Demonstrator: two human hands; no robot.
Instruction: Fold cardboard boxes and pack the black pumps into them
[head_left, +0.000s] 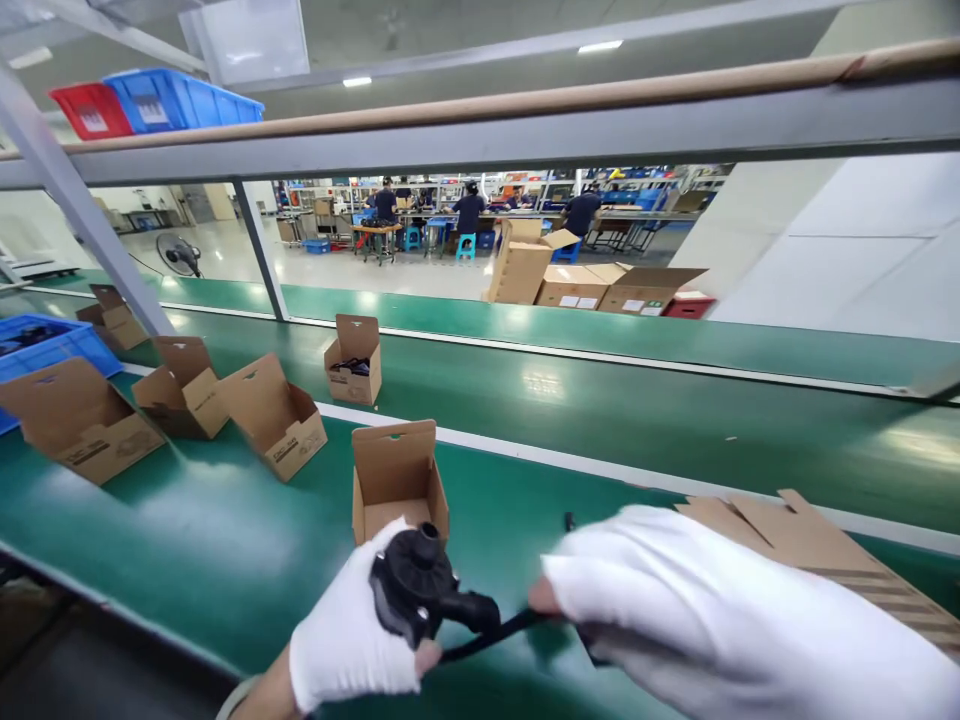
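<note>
Left hand (356, 630) closed round black pump-like part (414, 575); right hand (637, 590) pinching black cable (517, 626); advise steady support, cable unstrained

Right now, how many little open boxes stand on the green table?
6: one box beyond the left hand; one behind that; three to the left; one behind those. Others may be hidden.

A glossy green flat surface (217, 530) carries open brown cardboard boxes (394, 462), a blue plastic bin (88, 350) at left and flat brown cardboard pieces (806, 550) at right.
</note>
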